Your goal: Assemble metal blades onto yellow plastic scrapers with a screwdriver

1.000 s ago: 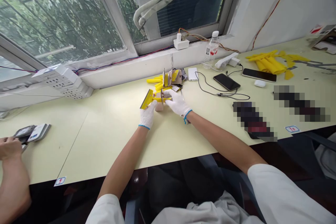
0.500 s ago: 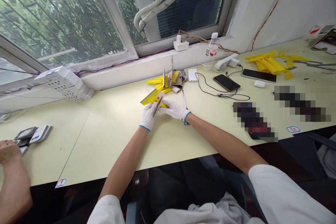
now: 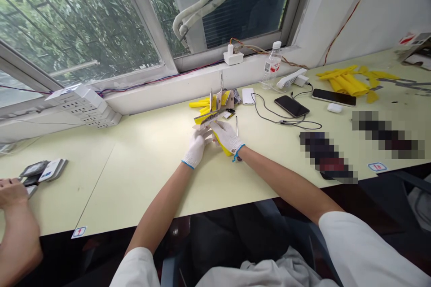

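Note:
Both my gloved hands hold a yellow-handled scraper (image 3: 210,118) in front of me on the pale table (image 3: 111,188). My left hand (image 3: 196,147) grips it near a piece of tan card (image 3: 201,128) at its left end. My right hand (image 3: 226,136) sits over the yellow handle, which shows below the glove. The thin metal-edged blade points away from me, toward a heap of yellow parts and tan card (image 3: 215,104). The fingers partly hide the middle of the tool.
A thin metal tool (image 3: 236,125) lies right of my hands. Further right are a power bank, two phones, a cable, a bottle and a yellow heap. A co-worker's hand (image 3: 13,193) rests near stacked items at the left. A power strip stands by the window.
The scraper has turned, its blade swinging from my left to point away from me. My hands have come closer together and the yellow handle now shows under my right hand.

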`<state>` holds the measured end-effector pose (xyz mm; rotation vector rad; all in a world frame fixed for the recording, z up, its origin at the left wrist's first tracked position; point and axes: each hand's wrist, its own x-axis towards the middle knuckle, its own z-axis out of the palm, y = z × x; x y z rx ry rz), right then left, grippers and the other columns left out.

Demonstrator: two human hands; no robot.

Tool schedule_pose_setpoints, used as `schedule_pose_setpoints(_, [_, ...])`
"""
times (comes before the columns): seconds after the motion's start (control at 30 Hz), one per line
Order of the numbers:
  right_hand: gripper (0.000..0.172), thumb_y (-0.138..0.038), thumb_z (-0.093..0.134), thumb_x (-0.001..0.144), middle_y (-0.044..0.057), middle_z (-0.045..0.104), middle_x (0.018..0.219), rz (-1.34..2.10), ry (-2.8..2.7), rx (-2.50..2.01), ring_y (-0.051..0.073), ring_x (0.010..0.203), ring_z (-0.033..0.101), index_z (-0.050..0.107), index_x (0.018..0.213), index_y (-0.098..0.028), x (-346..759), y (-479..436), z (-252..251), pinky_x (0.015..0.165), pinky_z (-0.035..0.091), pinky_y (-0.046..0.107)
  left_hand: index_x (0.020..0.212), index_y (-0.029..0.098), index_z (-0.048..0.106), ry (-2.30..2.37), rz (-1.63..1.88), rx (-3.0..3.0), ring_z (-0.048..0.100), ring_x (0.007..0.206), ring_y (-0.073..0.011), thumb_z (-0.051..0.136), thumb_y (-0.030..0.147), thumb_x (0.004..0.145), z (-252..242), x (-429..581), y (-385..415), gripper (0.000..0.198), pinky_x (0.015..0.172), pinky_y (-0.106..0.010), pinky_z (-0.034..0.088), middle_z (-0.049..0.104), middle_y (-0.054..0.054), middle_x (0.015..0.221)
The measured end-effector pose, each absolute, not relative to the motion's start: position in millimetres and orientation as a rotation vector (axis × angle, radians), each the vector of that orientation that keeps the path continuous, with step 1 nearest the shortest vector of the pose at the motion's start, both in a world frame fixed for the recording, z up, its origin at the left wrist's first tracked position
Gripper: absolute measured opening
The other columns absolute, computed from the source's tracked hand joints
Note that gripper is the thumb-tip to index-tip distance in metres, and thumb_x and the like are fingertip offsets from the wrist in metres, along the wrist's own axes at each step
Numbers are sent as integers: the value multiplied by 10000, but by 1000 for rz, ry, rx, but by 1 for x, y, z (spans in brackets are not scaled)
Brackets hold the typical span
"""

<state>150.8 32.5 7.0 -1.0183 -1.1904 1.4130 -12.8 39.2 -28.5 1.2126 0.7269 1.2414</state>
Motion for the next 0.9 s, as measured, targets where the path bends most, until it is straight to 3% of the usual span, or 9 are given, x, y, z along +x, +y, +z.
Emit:
schedule_pose_setpoints(0.1, [545,-698,636,963,43,571,685,1436,-1276,-1085,125,567,555,694,913,-158,150,30,6,453,438,238,1359,211,711,693,1240,1224,743,1094,-291,927,497,817,-38,-5,34,650,838,-386,633,736,-142,1391])
schedule_pose_setpoints(0.23, [529,-660,663,958,70,645,752,1474,-1441,-1212,151,598,605,714,906,-136,148,28,3,473,455,264,1308,198,731,714,1294,1076,736,887,-234,829,588,908,-39,1,30,567,668,-344,596,766,-136,1306])
schedule_pose_setpoints(0.3, [543,-641,610,1000,81,674,760,1381,-1593,-1235,159,612,621,731,915,-118,147,28,2,513,436,271,1309,188,732,752,1320,987,748,901,-241,789,631,933,-36,1,30,585,694,-356,608,777,-140,1273])
schedule_pose_setpoints(0.43, [519,-550,571,1053,91,697,809,1076,-1876,-1218,143,732,599,676,807,-106,141,25,5,671,375,285,1342,189,721,799,1464,824,774,1096,-263,765,587,956,-32,3,34,557,931,-388,635,788,-122,1284])
schedule_pose_setpoints(0.53, [453,-510,600,1052,99,721,926,959,-1936,-1271,139,816,562,674,861,-106,137,20,9,746,343,291,1284,174,740,787,1554,745,781,1113,-254,809,559,913,-31,2,38,539,1011,-383,617,806,-115,1237])
schedule_pose_setpoints(0.7, [526,-602,578,1048,64,708,854,1078,-1767,-1326,115,771,554,706,921,-108,138,20,6,754,354,271,1091,163,766,786,1602,680,797,984,-233,921,459,796,-28,-12,46,446,918,-357,627,827,-110,1100])
schedule_pose_setpoints(0.8, [448,-542,569,1044,40,750,1051,1148,-1550,-1280,105,903,613,719,1164,-138,142,24,2,833,415,231,1104,171,768,853,1556,717,798,936,-221,929,425,771,-26,-19,48,449,834,-336,625,826,-105,1111])
schedule_pose_setpoints(0.9, [374,-478,582,1008,10,729,1055,1119,-1418,-1201,92,921,604,711,1140,-152,147,28,2,841,434,205,1097,165,757,915,1504,754,761,780,-176,898,410,772,-25,-20,48,431,686,-292,586,818,-88,1039])
